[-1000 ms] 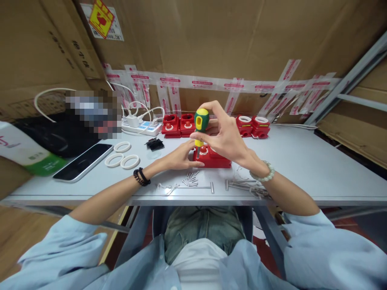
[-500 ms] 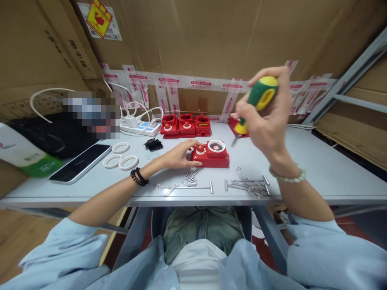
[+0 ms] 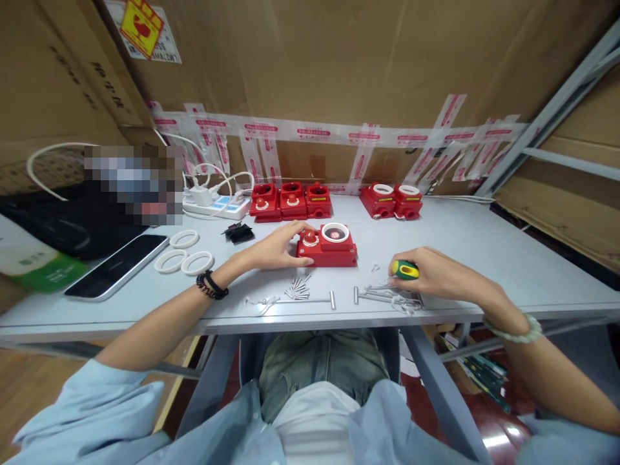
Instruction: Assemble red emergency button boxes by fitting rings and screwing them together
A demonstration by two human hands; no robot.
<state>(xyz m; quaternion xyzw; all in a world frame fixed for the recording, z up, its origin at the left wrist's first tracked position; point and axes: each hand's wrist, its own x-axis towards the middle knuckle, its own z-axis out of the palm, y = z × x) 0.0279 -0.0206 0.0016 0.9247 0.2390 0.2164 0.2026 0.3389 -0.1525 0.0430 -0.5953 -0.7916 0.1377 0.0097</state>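
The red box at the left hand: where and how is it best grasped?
Probably grip the red box by its right end, across the front and back walls, coming from the right. It lies flat, the left hand spans its left end, and the right end stands free.

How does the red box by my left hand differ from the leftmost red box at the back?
The front box has a white ring on its large opening; the back box has none there. The front box's dome sits left of its opening, the back box's in front. Both are red with a red dome.
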